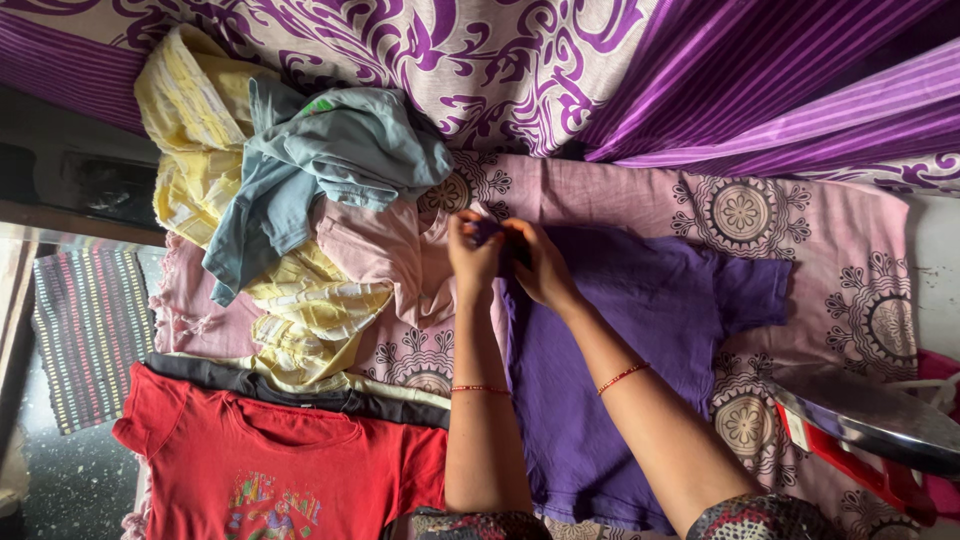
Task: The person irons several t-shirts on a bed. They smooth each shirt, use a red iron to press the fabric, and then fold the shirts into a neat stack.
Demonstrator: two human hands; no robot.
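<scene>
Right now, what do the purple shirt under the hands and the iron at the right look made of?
Purple shirt: soft matte knit, probably cotton; it lies limp with fine creases. Both hands, left hand and right hand, pinch its edge. Iron: shiny metal soleplate, mirror-like reflections; the red part beneath looks like glossy plastic, though it is partly cut off.

I have both forearms stretched forward, converging. My left hand (472,252) and right hand (540,265) meet at the fingertips, fingers curled in a pinch, knuckles up, wrists almost touching each other.
</scene>
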